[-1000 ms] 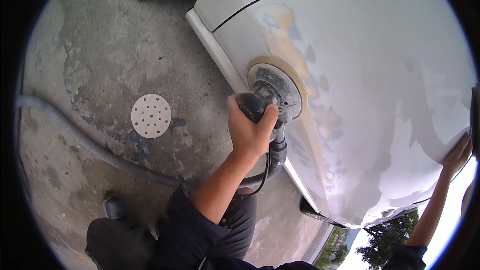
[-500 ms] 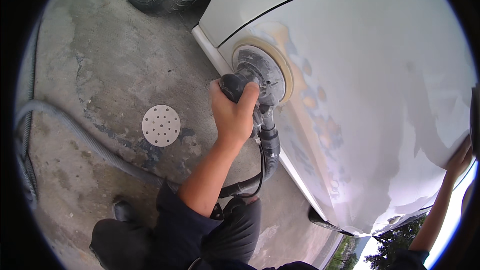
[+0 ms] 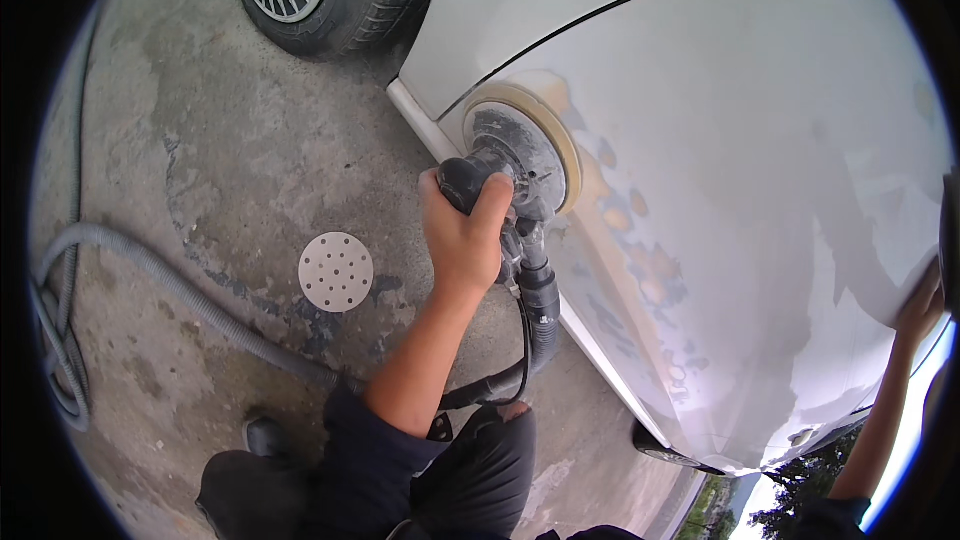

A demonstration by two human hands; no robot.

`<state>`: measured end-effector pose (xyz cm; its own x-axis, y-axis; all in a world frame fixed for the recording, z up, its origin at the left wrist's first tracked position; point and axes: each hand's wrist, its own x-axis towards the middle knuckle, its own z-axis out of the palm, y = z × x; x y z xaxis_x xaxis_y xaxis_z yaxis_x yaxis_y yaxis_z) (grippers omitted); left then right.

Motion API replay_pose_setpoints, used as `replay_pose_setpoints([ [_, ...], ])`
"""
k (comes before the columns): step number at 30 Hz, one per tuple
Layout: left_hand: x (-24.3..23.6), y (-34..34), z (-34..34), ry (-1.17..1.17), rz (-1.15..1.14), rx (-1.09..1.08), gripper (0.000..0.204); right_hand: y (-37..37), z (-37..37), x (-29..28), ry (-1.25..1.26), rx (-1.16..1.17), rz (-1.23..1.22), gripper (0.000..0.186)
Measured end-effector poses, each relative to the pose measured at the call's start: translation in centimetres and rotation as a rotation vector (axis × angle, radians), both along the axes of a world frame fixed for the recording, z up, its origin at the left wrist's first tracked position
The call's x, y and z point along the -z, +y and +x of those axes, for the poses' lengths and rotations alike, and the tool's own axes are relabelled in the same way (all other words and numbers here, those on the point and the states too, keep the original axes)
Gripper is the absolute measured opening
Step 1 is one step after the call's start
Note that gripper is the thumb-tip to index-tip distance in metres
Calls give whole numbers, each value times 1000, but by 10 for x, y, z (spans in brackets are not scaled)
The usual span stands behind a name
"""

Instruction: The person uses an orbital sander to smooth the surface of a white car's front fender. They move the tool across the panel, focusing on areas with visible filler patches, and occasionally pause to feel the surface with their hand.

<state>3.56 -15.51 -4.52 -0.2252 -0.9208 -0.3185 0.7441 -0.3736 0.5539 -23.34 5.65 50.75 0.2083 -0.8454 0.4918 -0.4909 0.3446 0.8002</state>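
The left hand [image 3: 462, 245] is closed around the black, rounded grip [image 3: 461, 183] of a dust-coated, grey-and-black disc sander [image 3: 512, 135]; the thumb lies on the right side of the grip, while the other fingers wrap its left side and are mostly hidden. The sander head sits just beyond the fingertips, with its round, tan-edged pad [image 3: 572, 155] turned toward the white, glossy car panel [image 3: 760, 130]. The pad's working face is out of sight, so full contact cannot be confirmed. This hold presumably allows pressure and steering from 1 hand. The pad overlaps a strip of tan and bluish worn patches [image 3: 655, 275] in the paint, which probably accounts for its position. A black, ribbed hose [image 3: 541, 308] leaves the tool below the grip and leads to a long, grey, corrugated hose [image 3: 205, 305] on the floor, apparently routed clear of the pad. The right hand [image 3: 918, 312] rests against the panel near its far edge, apparently for support; its finger spread cannot be determined. 1 white, perforated, round disc [image 3: 336, 272] lies flat on the grey, stained concrete floor [image 3: 235, 150], well apart from both hands.
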Motion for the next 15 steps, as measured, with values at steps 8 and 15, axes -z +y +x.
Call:
replay_pose_setpoints([
  [8,7,-7,2,41,41,2,48,13,-17,-9,-46,27,-50,55],
  [15,4,-10,3,40,42,-16,50,17,-22,-12,-102,41,-92,55],
])
